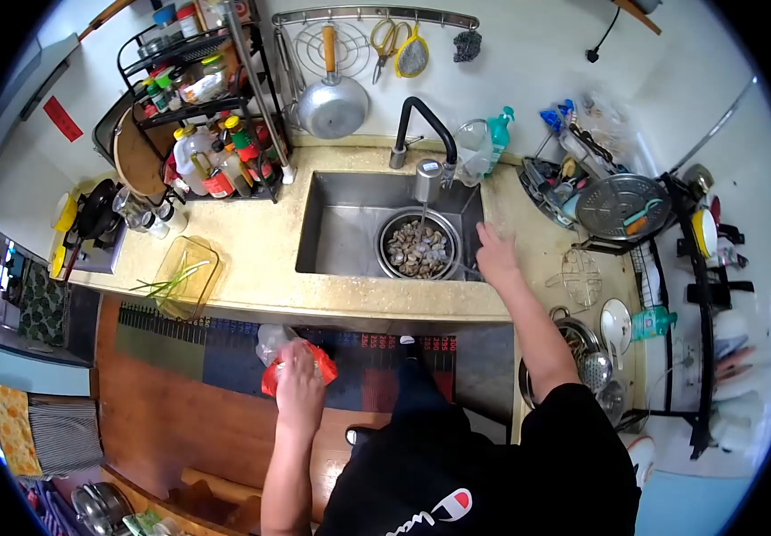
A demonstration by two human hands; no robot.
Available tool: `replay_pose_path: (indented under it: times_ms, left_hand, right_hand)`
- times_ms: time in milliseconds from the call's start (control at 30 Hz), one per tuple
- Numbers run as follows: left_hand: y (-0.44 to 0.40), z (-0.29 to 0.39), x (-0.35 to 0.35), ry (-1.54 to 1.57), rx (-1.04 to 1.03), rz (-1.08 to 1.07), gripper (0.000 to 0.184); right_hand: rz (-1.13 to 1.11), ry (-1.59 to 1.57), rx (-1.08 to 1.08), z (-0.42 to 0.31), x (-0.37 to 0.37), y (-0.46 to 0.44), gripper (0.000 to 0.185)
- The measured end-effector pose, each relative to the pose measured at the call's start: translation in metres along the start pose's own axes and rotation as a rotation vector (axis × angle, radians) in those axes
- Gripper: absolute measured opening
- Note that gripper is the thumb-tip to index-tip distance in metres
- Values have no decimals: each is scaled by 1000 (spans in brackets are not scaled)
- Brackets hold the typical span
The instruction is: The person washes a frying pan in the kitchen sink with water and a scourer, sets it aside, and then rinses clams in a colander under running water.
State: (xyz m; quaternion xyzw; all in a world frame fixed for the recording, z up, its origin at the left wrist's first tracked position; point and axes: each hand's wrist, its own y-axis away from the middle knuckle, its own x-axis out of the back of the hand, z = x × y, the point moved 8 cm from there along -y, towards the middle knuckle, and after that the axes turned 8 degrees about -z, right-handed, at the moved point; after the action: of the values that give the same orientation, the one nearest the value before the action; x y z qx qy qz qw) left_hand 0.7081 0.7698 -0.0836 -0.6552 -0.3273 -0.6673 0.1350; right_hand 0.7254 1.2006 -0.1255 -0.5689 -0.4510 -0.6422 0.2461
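My right hand [497, 254] is over the sink's right rim, its fingers apart and nothing visible in them. Left of it, a metal bowl [383, 259] full of small clams or similar shellfish [418, 247] sits in the steel sink [341, 250]. A black faucet [414, 105] with a silver head hangs over the bowl, with a thin stream of water apparently falling in. My left hand [298, 382] is low in front of the counter, overlapping a red plastic bag [323, 364] beside a clear plastic bag [274, 341]. Its fingers are blurred, so any hold on the bag is unclear.
A glass dish [190, 299] with green onions [175, 284] stands on the left counter. Behind it is a rack [190, 112] of bottles. On the right are a steel pot [582, 332], a white spoon [616, 329] and a dish rack [649, 268]. A pan [332, 109] hangs on the wall.
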Motion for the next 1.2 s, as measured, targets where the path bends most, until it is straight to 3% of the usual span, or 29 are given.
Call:
replay_pose_path:
  times_ms: [67, 100, 133, 167, 233, 267, 300, 333, 400, 433, 500, 567, 633, 767, 900, 1200]
  left_hand:
    - [61, 1, -20, 275, -119, 82, 38]
    - [81, -16, -45, 1135, 62, -107, 41]
    - [103, -20, -55, 1255, 74, -99, 41]
    - [127, -26, -67, 1374, 89, -84, 41]
    - [167, -38, -112, 1293, 194, -7, 42]
    - [189, -45, -142, 1163, 337, 10, 41]
    - [211, -44, -158, 1000, 424, -18, 40]
    - [231, -41, -189, 920, 432, -58, 39]
    - [273, -26, -239, 1010, 522, -244, 42]
    - [294, -17, -273, 1040, 557, -260, 42]
    - [333, 6, -312, 1201, 658, -266, 43]
    - [379, 26, -407, 1715, 786, -241, 40]
    - [382, 44, -397, 1727, 911, -227, 40]
    - [371, 55, -370, 1651, 1031, -197, 40]
    - [348, 44, -352, 1604, 1033, -157, 40]
    - [308, 2, -331, 1377, 960, -122, 40]
  right_hand:
    - [-4, -16, 36, -17, -2, 21, 31]
    - [-12, -6, 50, -23, -4, 27, 33]
    - [-24, 41, 55, -26, -8, 25, 40]
    - [20, -104, 26, -25, -10, 21, 40]
    - [121, -392, -12, -24, -14, -7, 41]
    - [263, -885, 26, -12, -24, -33, 39]
    - [55, -1284, -169, -15, -20, -41, 42]
    - [90, -1521, -212, -18, -7, -50, 46]
    - [153, -1406, -212, -20, 33, -74, 64]
    - [322, -1330, -35, -16, 47, -102, 75]
    - [238, -1353, -56, -37, 54, -113, 75]
    - [157, -1380, -88, -64, 67, -108, 76]
    - [199, -1338, -80, -56, 44, -156, 74]
    - [215, -1299, 30, -101, 87, -87, 71]
    - [116, -1288, -5, -101, 77, -97, 72]
    - [130, -1461, 74, -88, 61, -95, 66]
